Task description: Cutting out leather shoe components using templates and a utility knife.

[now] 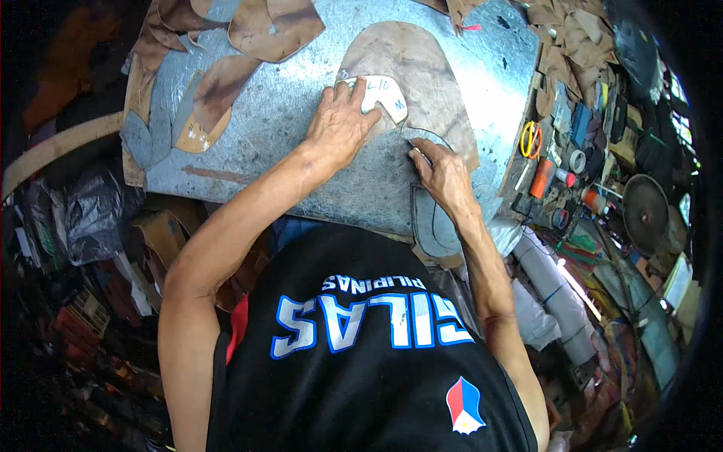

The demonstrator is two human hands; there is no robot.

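Observation:
A broad brown leather piece [407, 53] with a rounded far end lies on the metal-topped table [290, 98]. On its near left part rests a small white pattern piece [388, 96] with handwritten marks. My left hand [339, 124] presses the pattern down, fingers spread over its left side and near edge. My right hand [446, 177] is closed round a slim cutting knife [410, 141]; most of its handle is hidden in the fingers. The knife's tip points at the pattern's near right corner. A cut line in the leather curves from there toward my right hand.
Several leather pieces [275, 30] and a tan pattern [197, 135] lie at the table's left. Along the right are orange-handled scissors [531, 139], an orange cylinder [541, 178], a tape roll [578, 161] and leather scraps [561, 64]. A black plastic bag [98, 218] sits left below the table.

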